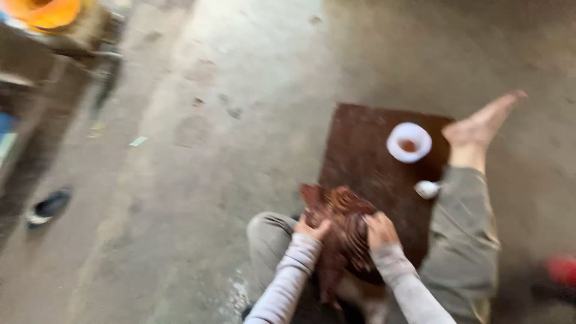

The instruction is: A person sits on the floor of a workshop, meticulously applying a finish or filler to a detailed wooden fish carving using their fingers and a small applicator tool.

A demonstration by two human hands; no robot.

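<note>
Fingers [324,228] of the left hand [312,230] were curled onto the near left edge of a reddish-brown crumpled piece [343,225], clamped on it as far as the blur allowed; whether it was cloth, leather or something else could not be told. Fingers of the right hand [379,230] pressed closed on its right side. The piece lay between the person's knees, over the near end of a dark brown board [366,150] on the concrete floor [210,150]. A white bowl [409,142] with something reddish inside sat on the board's far right part, and a small white object [427,189], too smeared to identify, lay at the board's right edge. A bare foot [483,123] rested beside the bowl. The piece's lower end was hidden behind the sleeves
</note>
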